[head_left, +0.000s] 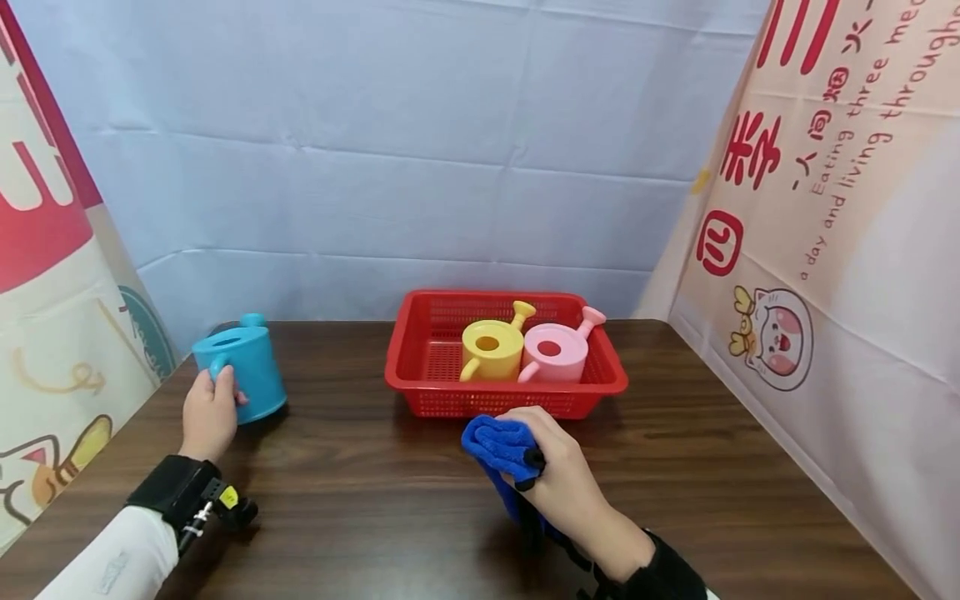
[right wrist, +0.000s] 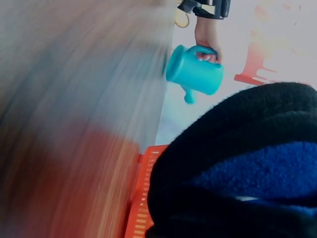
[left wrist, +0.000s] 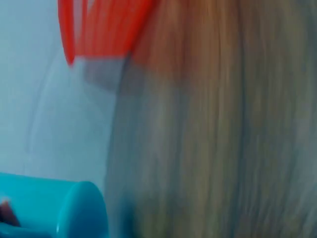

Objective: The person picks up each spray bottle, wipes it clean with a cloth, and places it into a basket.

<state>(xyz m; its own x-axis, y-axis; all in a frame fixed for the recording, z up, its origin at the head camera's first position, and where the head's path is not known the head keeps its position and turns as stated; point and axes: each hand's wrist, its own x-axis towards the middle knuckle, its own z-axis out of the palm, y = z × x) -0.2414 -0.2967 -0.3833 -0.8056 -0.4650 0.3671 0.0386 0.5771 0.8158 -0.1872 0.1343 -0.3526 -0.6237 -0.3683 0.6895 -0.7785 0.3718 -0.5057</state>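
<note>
On the left of the head view, my left hand [head_left: 212,414] grips the handle of a blue toy watering can [head_left: 258,375], its spout pointing away from me. The can is tilted slightly, its base close over the table. My right hand [head_left: 558,475] holds a bunched blue cloth [head_left: 498,446] with black edging, just in front of the red basket. That cloth [right wrist: 267,168] fills the lower right of the right wrist view and hides the fingers there. In the left wrist view, only part of the blue can [left wrist: 54,203] shows at the lower left corner.
A red plastic basket [head_left: 401,354] stands at the back of the dark wooden table [head_left: 337,500]. Inside its right half sit a yellow watering can [head_left: 491,350] and a pink watering can [head_left: 558,354], side by side. Fabric sheets [head_left: 375,167] hang behind and on both sides.
</note>
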